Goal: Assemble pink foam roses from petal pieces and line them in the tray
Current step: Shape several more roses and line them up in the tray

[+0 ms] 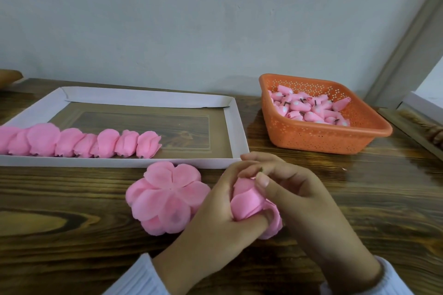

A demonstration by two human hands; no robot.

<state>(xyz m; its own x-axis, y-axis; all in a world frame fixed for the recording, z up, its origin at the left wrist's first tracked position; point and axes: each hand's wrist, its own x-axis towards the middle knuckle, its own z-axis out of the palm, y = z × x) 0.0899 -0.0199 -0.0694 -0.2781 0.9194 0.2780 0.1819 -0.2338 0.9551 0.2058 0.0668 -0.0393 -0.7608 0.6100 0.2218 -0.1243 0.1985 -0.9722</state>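
A pink foam rose (247,201) sits between both my hands, just above the wooden table. My left hand (215,211) curls round its left side and underside. My right hand (287,189) grips it from the right, with fingertips at the small dark stem on top. A stack of flat pink petal pieces (165,196) lies on the table left of my hands. Several finished pink roses (81,142) stand in a row along the near edge of the white tray (236,127). An orange basket (318,136) at the right holds several pink rose buds (309,108).
The wooden table (359,199) runs back to a pale wall. A wooden frame edge (417,127) lies at the far right. The right half of the tray floor (191,132) is bare.
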